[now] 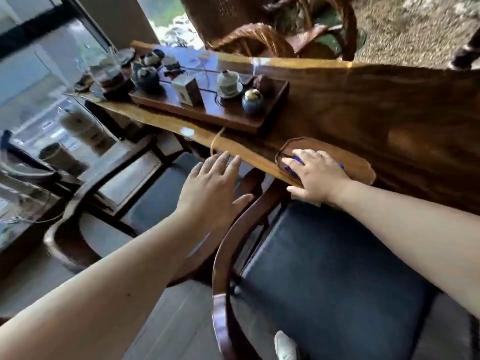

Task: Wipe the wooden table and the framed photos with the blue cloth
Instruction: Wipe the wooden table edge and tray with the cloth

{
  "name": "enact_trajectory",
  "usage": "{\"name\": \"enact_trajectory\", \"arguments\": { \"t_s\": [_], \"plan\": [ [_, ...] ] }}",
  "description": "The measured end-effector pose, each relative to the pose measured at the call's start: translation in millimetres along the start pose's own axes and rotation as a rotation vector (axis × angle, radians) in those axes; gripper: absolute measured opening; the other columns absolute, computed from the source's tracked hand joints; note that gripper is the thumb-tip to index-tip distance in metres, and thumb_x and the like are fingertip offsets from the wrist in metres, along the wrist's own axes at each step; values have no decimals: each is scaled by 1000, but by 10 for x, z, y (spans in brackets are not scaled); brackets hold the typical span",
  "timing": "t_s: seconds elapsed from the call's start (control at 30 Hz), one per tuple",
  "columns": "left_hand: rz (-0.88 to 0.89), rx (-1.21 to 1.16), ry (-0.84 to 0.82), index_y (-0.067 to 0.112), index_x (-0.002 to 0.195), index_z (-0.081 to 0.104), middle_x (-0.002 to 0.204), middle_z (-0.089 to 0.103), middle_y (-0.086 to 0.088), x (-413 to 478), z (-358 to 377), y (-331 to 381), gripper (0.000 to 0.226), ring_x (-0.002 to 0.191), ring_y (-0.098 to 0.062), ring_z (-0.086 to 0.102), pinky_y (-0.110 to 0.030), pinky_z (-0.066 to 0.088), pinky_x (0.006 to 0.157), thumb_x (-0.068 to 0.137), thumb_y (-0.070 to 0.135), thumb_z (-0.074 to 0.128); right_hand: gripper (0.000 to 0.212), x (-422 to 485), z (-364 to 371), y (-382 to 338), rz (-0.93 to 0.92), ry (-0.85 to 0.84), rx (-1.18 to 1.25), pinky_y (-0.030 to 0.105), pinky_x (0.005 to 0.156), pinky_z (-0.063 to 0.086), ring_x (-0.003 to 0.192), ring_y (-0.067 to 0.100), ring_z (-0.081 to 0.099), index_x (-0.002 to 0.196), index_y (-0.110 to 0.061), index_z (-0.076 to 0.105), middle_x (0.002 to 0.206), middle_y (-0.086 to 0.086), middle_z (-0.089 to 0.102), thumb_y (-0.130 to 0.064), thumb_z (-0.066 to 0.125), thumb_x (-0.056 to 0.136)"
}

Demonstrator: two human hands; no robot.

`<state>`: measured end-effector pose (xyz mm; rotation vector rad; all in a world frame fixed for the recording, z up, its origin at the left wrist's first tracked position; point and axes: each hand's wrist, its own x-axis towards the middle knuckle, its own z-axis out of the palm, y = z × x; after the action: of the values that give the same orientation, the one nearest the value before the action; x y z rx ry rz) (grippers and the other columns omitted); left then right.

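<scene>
Wooden table [363, 105] runs across the upper frame, live edge toward camera. Right hand [315, 175] at centre right: fingers [298, 154] spread flat, pressing the blue cloth [297, 162] onto the table's near edge; cloth mostly hidden under the palm. Left hand [211, 183] at centre: fingers extended, slightly spread, holding nothing, apparently hovering just short of the table edge (blur, uncertain). Tea tray [207, 110] with teaware sits upper centre. Step: table wiping, early. No framed photos visible. Next: sweep the cloth along the bare wood, skirting the tray.
</scene>
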<state>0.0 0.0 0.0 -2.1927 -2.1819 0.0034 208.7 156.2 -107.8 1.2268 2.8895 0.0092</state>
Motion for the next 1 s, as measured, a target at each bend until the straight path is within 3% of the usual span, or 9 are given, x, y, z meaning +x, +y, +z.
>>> {"name": "enact_trajectory", "arguments": {
  "t_s": [0.2,0.43,0.57,0.67,0.83,1.0],
  "plan": [
    [10,-35,-39,18,147,19,156,25,-9,308,390,69,83,143,-26,19,-42,19,114,82,63,45,76,238,502,385,98,-56,16,48,102,33,127,36,36,141,-21,33,143,18,37,-61,50,79],
    [22,-81,-40,18,144,26,151,35,-5,409,686,33,77,138,-25,28,-43,30,109,83,60,47,67,430,868,623,214,-91,124,49,91,40,113,40,46,138,-21,31,129,19,47,-57,49,83],
    [25,-101,-31,18,141,32,145,44,-3,349,741,32,71,131,-24,39,-42,40,100,85,59,45,55,484,895,594,181,-17,77,47,74,45,95,41,52,130,-16,39,111,21,56,-42,55,84],
    [12,-117,-41,17,139,36,141,49,-5,215,731,-5,68,127,-26,45,-42,43,97,85,56,45,46,502,819,525,184,15,140,39,61,41,86,39,57,123,-17,43,101,16,58,-31,57,81],
    [-48,-79,-16,17,138,39,134,56,-6,-155,530,-202,63,120,-27,52,-43,48,90,87,54,47,46,474,530,103,135,106,317,38,63,45,88,38,60,121,-20,49,102,11,62,-31,61,77],
    [-159,-24,25,13,136,42,132,57,-7,-727,138,-563,64,119,-28,53,-43,47,89,88,54,44,49,469,100,-773,-11,161,557,43,74,51,95,36,61,122,-23,51,113,10,64,-30,64,75]
  ]
}}
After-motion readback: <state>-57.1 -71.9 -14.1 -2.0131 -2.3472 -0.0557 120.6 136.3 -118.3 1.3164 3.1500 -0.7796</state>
